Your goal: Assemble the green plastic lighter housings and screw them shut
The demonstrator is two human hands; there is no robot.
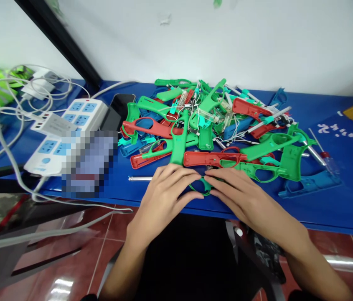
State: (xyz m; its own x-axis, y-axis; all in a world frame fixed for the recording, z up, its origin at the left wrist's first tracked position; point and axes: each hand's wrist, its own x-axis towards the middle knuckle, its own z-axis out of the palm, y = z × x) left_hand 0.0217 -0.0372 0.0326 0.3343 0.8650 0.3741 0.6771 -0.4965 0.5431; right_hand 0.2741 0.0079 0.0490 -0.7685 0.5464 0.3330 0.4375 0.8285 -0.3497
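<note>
Through the head view I have both hands at the near edge of the blue table (348, 211), meeting over one green looped shell (206, 184). The left hand (163, 196) grips its left side, forefinger above and thumb below the ring; the right hand (251, 200) grips the other side with bent fingers, its thumb out of my sight. I can't tell whether they hold a single half or a closed pair — the fingers cover too much.

As I judge it, the work is at an early or middle stage, with this one piece in hand and plenty left. Just beyond the fingertips lies a red shell half (215, 159), its hollow inner side showing, and behind it spreads a heap of gun-shaped shells (179, 144) in green, red and blue. Clear plastic pieces (208, 117) and a silver rod (281, 113) lie among them, loose as far as I can see. To the right rests an open blue shell half (323, 181), near what looks like a screwdriver (326, 157); a metal tube (140, 179) lies just left of the left hand. I can't pick out a shell I'd call finished.
</note>
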